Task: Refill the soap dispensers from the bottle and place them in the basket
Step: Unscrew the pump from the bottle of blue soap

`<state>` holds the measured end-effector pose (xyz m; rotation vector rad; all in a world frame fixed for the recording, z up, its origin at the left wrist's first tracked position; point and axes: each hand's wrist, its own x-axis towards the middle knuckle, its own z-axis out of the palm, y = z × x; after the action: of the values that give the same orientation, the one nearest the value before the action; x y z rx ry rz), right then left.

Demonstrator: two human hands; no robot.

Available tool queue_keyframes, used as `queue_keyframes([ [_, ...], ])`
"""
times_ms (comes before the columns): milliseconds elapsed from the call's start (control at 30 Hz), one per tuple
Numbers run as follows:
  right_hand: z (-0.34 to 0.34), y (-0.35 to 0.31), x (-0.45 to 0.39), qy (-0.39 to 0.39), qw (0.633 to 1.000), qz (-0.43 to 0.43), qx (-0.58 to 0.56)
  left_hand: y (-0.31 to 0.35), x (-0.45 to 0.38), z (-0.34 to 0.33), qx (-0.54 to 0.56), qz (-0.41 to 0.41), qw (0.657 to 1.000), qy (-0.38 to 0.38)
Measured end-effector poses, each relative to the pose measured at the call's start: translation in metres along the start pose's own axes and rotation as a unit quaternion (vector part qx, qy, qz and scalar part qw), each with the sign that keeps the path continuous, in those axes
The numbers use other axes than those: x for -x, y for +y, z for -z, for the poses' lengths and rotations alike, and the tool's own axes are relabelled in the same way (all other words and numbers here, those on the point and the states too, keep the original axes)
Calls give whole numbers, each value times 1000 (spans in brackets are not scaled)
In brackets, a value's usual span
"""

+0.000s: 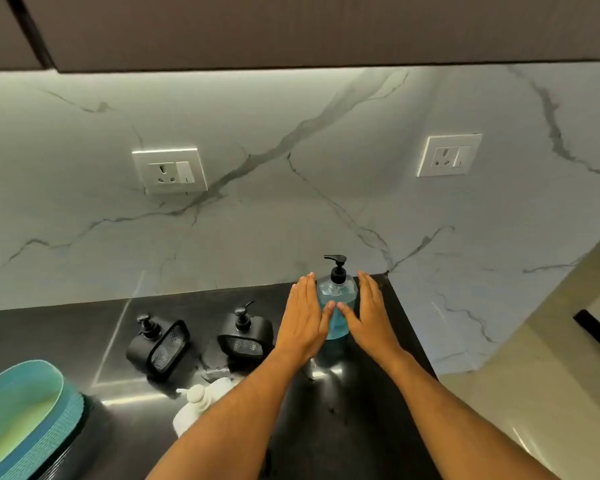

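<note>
Both hands are stretched forward over the dark counter point(347, 410), one on each side of the soap bottle point(336, 306). On the left hand point(303, 315) the fingers are straight and flat, lying along the left side of the bottle; the right hand point(371, 313) shows the same on the right side. The two thumbs nearly meet in front of the bottle. I cannot tell for sure if the palms press the bottle or are only just beside it; no finger is curled around it.

Between the hands, the bottle stands upright. It is clear, holds blue liquid, and has a black pump on top. It is close to the marble wall point(291, 202).

To the left of the left hand stands a black soap dispenser point(245, 336), and further left a second black dispenser point(158, 346). Each has a pump and a mesh tray in front. Near the left forearm, partly hidden by it, is a white dispenser point(191, 407). Far left of the hands, at the edge of the view, is the green-blue basket point(25, 420). On the wall above the hands there are two white sockets, one on the left point(169, 170) and one on the right point(449, 155).
</note>
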<state>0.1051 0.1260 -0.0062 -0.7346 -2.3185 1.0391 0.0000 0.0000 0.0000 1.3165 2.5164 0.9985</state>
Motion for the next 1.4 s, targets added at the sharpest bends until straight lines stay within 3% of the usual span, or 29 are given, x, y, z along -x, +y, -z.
queue_keyframes([
  [167,-4,8,-8,-63,993,-17,-103,-9,-15,-9,85,42,995,-30],
  [433,-9,12,-8,-41,989,-34,-135,-1,-18,-10,216,24,975,-50],
  [700,-19,11,15,-11,991,-25,-134,-9,-6,-1,226,50,966,-111],
  [1400,-39,-15,110,-2,984,-34,-173,-25,93,7,217,26,972,-81],
])
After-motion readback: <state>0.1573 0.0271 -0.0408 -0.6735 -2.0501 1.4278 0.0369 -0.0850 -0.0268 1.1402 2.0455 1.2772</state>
